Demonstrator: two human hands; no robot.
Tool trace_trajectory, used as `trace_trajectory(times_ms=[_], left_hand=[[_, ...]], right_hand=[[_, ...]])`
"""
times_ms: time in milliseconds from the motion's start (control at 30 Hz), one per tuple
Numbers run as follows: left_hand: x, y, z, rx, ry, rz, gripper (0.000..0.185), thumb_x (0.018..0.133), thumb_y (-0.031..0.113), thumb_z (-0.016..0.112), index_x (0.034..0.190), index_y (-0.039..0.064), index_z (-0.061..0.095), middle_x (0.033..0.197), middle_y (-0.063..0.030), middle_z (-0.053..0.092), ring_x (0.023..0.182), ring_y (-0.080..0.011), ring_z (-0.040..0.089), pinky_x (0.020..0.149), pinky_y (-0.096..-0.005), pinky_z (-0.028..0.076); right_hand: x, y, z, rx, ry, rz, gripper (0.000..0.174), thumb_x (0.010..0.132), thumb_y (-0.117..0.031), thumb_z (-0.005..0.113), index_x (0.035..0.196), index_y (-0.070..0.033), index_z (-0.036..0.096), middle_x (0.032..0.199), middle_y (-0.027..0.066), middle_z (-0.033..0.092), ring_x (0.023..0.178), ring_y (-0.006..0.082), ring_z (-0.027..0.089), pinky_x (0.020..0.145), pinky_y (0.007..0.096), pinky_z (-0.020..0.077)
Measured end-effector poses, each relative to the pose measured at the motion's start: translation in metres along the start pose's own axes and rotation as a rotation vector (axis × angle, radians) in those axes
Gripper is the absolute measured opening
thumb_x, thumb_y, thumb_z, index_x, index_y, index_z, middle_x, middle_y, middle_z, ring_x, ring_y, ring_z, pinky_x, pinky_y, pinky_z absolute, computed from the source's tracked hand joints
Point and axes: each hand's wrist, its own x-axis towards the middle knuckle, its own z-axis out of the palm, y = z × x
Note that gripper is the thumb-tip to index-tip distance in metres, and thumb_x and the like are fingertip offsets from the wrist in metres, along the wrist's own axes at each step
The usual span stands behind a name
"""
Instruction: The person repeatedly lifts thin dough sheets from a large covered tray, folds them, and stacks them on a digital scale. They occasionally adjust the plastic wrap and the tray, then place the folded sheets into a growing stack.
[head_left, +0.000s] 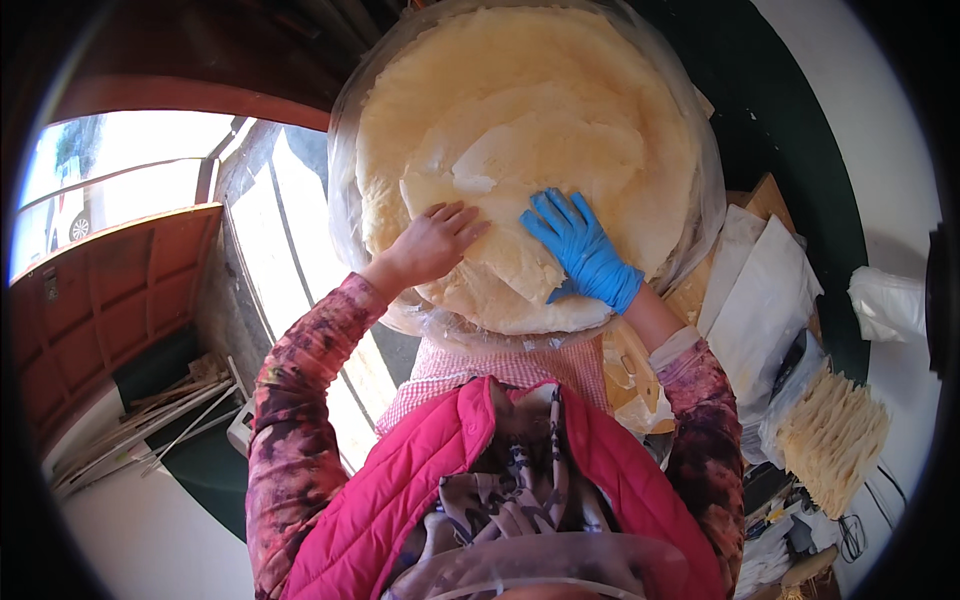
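Note:
Before me lies a large round stack of thin, pale yellow flatbread sheets, wrinkled and layered, with torn, ragged edges on top. Clear plastic wrap surrounds the stack and bunches along its near rim. My left hand is bare and rests palm down on the near left of the top layer. To its right, my right hand, in a blue disposable glove, lies on the sheets with its fingers spread. Its thumb is by a ragged sheet edge and partly hidden there.
At the right are white sheets on a wooden board and a folded flatbread stack. A clear plastic bag roll is by the wall. On the left are a red panelled door, thin sticks and a bright doorway.

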Motion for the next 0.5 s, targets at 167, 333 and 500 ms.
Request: trace_trajectory(times_ms=[167, 333, 500], left_hand=[[-0.034, 0.028, -0.072, -0.494, -0.445, -0.105, 0.043, 0.083, 0.015, 0.058, 0.124, 0.004, 0.055, 0.123, -0.0176, 0.057, 0.114, -0.0329, 0.054, 0.097, -0.0388, 0.043], [0.004, 0.009, -0.051, -0.909, -0.168, 0.033, 0.047, 0.084, 0.026, 0.067, 0.124, 0.002, 0.055, 0.124, -0.0180, 0.056, 0.113, -0.0325, 0.054, 0.096, -0.0381, 0.042], [0.040, -0.051, -0.028, -0.806, -0.586, -0.165, 0.042, 0.091, 0.030, 0.056, 0.123, 0.005, 0.058, 0.123, -0.0146, 0.058, 0.110, -0.0267, 0.055, 0.094, -0.0344, 0.042]], right_hand=[[0.006, -0.008, 0.014, -0.067, 0.191, -0.268, 0.057, 0.079, -0.023, 0.056, 0.135, -0.015, 0.045, 0.134, 0.0099, 0.046, 0.127, 0.0282, 0.040, 0.108, 0.0441, 0.0270], [0.011, -0.011, 0.037, 0.158, 0.064, -0.393, 0.048, 0.080, -0.013, 0.050, 0.128, -0.014, 0.052, 0.122, 0.0085, 0.054, 0.117, 0.0273, 0.049, 0.102, 0.0404, 0.0358], [0.001, -0.005, 0.029, 0.537, 0.079, -0.245, 0.044, 0.079, -0.009, 0.055, 0.123, -0.010, 0.057, 0.116, 0.0103, 0.059, 0.111, 0.0262, 0.054, 0.098, 0.0354, 0.0412]])
